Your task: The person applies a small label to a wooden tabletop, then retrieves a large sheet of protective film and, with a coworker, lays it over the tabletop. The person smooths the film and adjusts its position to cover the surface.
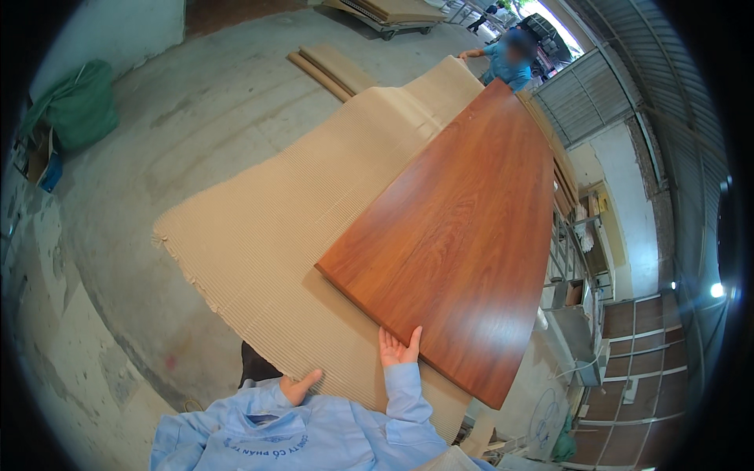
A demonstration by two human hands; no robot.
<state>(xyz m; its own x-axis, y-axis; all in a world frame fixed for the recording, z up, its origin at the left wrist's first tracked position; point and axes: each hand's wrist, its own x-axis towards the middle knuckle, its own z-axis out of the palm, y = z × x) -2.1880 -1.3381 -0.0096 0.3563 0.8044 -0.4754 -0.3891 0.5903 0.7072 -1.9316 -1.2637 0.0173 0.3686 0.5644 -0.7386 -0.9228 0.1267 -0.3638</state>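
A large ribbed sheet of tan corrugated cardboard (259,212) spreads out in front of me, its left edge ragged. On its right part lies a glossy reddish-brown wooden board (455,235) with visible grain, its long side running away from me. At the cardboard's near edge, my left hand (301,386) grips it, thumb on top and the other fingers hidden. My right hand (399,348), palm up, holds the board's near edge, with its thumb against the board's rim. What supports the board from below is mostly hidden.
A person in a blue shirt (509,67) stands at the far end, one hand at the cardboard's far edge. Folded cardboard (334,69) lies on the floor beyond. A loaded trolley (383,14) stands farther back. Left is a green sack (78,106); right, metal racks (573,330).
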